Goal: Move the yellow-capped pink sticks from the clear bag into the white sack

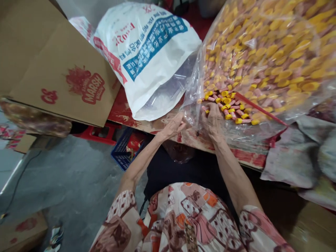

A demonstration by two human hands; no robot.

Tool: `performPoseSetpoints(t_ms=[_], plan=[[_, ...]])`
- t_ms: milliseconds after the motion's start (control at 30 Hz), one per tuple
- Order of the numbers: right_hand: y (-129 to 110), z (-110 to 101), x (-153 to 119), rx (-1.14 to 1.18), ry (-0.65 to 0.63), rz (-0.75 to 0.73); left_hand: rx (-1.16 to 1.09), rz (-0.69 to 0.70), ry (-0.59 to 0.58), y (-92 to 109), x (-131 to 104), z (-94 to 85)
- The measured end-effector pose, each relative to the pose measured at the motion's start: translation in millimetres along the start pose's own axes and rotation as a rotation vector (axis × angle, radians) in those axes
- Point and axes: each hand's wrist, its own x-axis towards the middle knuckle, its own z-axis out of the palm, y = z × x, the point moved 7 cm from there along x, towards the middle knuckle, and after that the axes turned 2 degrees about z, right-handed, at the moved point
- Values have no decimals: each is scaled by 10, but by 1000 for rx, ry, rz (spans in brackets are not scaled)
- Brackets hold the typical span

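Observation:
A large clear plastic bag [262, 45] lies tipped on the table, full of small pink pieces with yellow cup-shaped ends [232, 106]; some spill towards its mouth. My right hand [214, 119] reaches in at that opening, and a pink-and-yellow piece shows between its thumb and fingers. To the left, my left hand [172, 126] is at the table's front edge beside the loose bag film, fingers drawn together; what they pinch, if anything, is too small to make out. Close beyond it lies a white printed sack [154, 38], with clear plastic showing in its mouth.
A cardboard carton [60, 70] stands at the left. A blue basket [123, 147] and a red stool [101, 133] sit below the worn red table [120, 110]. Grey cloths [291, 157] hang at the right edge. Another carton [23, 227] rests on the floor.

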Motion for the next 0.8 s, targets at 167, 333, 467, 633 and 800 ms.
performPoseSetpoints(t_ms=[167, 333, 467, 633, 800], plan=[[-181, 4, 2, 271, -15, -66, -13, -61, 163, 1, -160, -128], [-346, 46, -53, 430, -133, -116, -105, -34, 49, 29, -299, 65], [-391, 156, -107, 390, -205, -218, -119, -85, 123, 20, -405, 41], [-370, 364, -210, 201, -360, -326, -65, -197, 36, -125, -261, -44], [-359, 344, -240, 153, -354, -309, 76, -411, 222, -644, 553, -403]])
